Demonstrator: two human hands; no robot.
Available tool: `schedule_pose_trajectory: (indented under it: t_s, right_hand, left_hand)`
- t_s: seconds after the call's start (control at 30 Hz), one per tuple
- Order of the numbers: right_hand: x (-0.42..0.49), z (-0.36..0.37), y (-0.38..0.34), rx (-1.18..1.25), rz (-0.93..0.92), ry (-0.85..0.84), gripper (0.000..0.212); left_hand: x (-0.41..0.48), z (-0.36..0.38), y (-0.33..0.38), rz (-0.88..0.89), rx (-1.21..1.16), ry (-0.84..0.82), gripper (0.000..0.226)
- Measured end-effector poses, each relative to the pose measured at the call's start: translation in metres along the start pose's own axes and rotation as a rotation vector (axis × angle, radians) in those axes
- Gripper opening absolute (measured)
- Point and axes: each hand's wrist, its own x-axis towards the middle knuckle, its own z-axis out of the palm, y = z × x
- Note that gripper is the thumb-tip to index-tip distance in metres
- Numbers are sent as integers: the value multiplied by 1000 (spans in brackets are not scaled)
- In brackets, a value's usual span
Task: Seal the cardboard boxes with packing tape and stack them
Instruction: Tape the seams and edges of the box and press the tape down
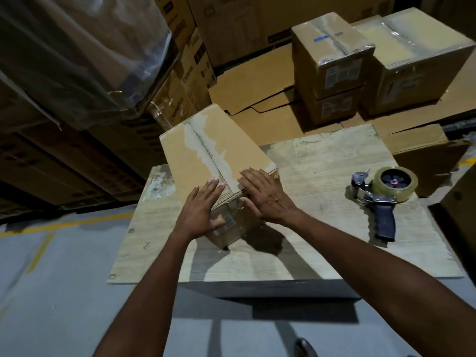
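A cardboard box (pixel 206 150) stands on the wooden table (pixel 322 171), its top flaps closed along a centre seam with torn paper patches. My left hand (pixel 203 210) lies flat on the near end of the top, left of the seam, thumb down on the front face. My right hand (pixel 265 194) presses flat on the right flap at the near corner. A tape dispenser (pixel 381 197) with a clear tape roll lies on the table to the right, untouched. Sealed boxes (pixel 332 63) are stacked at the back right.
Another taped box (pixel 417 57) sits beside the stack on flattened cardboard sheets (pixel 257 83). Wrapped and printed cartons (pixel 77 60) tower at the left and back. The grey floor with yellow lines (pixel 64 222) lies to the left. A shoe (pixel 305 347) shows below the table.
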Motion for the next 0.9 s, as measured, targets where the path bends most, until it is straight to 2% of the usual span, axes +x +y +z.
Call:
schedule_pose_trajectory:
  t_s: [0.3, 0.47, 0.57, 0.73, 0.9]
  right_hand:
    - [-1, 21, 27, -96, -89, 54, 61]
    - [2, 36, 24, -124, -46, 212, 59]
    - [2, 44, 26, -159, -44, 275, 54]
    - [-1, 46, 35, -192, -129, 272, 59]
    - [-4, 36, 38, -174, -155, 186, 70]
  left_hand:
    - [-4, 8, -3, 34, -98, 164, 68]
    - [-3, 12, 10, -100, -35, 196, 71]
    - [-3, 17, 8, -105, 4, 232, 69]
    - [-3, 17, 6, -90, -2, 229, 65]
    - [-5, 13, 8, -83, -36, 223, 61]
